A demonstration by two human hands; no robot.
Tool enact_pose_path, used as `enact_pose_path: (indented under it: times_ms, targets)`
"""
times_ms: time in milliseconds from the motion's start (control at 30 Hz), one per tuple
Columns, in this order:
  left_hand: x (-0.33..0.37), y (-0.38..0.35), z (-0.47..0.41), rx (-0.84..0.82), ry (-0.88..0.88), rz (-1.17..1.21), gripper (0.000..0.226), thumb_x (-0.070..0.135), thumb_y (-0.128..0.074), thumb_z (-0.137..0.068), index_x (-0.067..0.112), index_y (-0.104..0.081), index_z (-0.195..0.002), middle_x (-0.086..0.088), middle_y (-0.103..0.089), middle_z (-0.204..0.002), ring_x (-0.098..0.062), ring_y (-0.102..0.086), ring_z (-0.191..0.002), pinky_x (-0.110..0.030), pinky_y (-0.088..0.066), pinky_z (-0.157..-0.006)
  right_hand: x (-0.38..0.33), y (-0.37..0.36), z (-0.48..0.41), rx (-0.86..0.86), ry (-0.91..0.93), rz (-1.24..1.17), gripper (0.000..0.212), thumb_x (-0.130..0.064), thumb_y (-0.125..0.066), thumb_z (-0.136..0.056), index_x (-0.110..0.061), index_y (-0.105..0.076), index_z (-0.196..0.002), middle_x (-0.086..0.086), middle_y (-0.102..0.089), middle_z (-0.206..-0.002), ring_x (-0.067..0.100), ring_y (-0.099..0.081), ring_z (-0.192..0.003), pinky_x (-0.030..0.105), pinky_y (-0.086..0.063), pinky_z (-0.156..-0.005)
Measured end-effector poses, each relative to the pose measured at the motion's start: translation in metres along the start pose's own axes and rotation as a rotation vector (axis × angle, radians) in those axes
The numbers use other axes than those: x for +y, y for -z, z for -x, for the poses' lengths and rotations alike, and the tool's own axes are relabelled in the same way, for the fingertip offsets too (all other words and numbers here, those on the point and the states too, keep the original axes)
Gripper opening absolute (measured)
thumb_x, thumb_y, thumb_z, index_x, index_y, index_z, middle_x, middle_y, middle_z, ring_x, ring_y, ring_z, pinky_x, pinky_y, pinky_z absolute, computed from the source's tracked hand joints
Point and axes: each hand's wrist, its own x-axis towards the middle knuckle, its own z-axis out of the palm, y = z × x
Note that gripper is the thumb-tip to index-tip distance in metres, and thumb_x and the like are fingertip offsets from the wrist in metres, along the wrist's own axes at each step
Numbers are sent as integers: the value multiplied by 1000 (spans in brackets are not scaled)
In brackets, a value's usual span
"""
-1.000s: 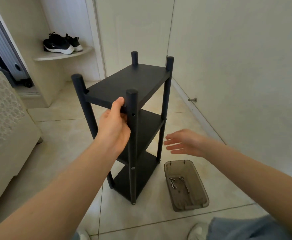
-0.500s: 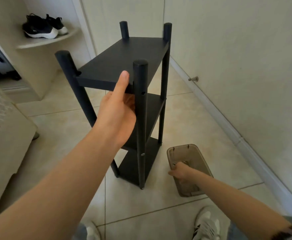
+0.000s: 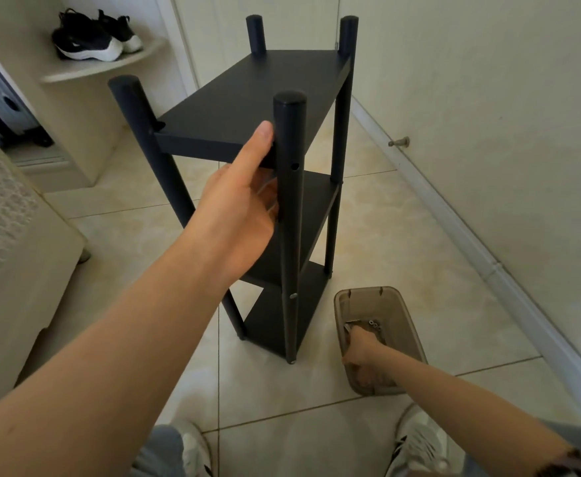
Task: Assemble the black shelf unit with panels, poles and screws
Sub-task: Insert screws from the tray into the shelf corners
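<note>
The black shelf unit [image 3: 261, 94] stands upright on the tiled floor, with three panels between four round poles. My left hand [image 3: 244, 208] grips the top panel's near edge beside the near right pole [image 3: 290, 208], thumb on top and fingers underneath. That pole shows an empty hole under the top panel and a screw head lower down. My right hand [image 3: 363, 347] is down inside the smoky plastic tray [image 3: 407, 325], fingers curled among the small metal screws [image 3: 373, 325]. Whether it holds one is hidden.
A white wall and baseboard run along the right, with a door stopper [image 3: 399, 142]. A light sofa [image 3: 10, 235] stands at the left. Black sneakers [image 3: 92, 37] sit on a corner shelf behind. My shoes [image 3: 419, 445] are at the bottom edge.
My right hand went from hovering open beside the shelf down into the tray of screws. My left hand kept its grip on the top panel while the view moved closer.
</note>
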Motion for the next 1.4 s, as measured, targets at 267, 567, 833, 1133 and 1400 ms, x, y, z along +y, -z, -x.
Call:
enact_pose_path:
  times_ms: [267,567,833,1133,1400]
  targets:
    - [0,3,5,-5,2,-9,25,42,-63,-93,26,-79,-84,5,-72,-94,-12,-70,-98,-32,-50,-93,-14,-39,13,-272,0,-174,37,-6,-70,-85,-13,-42,-108,9,-49,-106,27,-64,-77,33,-56,-45]
    - [-1,11,9,-74,-21,-27,30,38,-57,-98,30,-81,-81,8,-70,-93,-9,-68,-96,-28,-52,-94,-8,-27,-8,-167,65,-197,16,-10,-57,-94,-1,-63,-107,13,-67,-93,27,-70,-86,35,-60,-78]
    - [-3,16,5,-120,-25,-15,21,37,-62,-90,31,-81,-85,8,-74,-99,-12,-70,-104,-25,-56,-88,3,-39,-38,10,135,64,21,-13,-49,-100,-7,-62,-116,12,-65,-120,25,-61,-110,28,-47,-91]
    - [-6,20,2,-124,-29,-1,22,35,-60,-94,30,-79,-85,8,-73,-96,-11,-70,-101,-27,-55,-89,7,-61,-61,49,341,220,40,-18,-43,-101,-15,-44,-141,8,-48,-141,26,-51,-122,35,-38,-108]
    - [-6,19,2,-139,-46,-6,27,35,-57,-96,29,-79,-82,10,-71,-91,-11,-67,-99,-30,-51,-99,11,-67,-71,119,288,424,49,-16,-54,-96,-16,-38,-142,11,-48,-139,29,-51,-123,38,-46,-101]
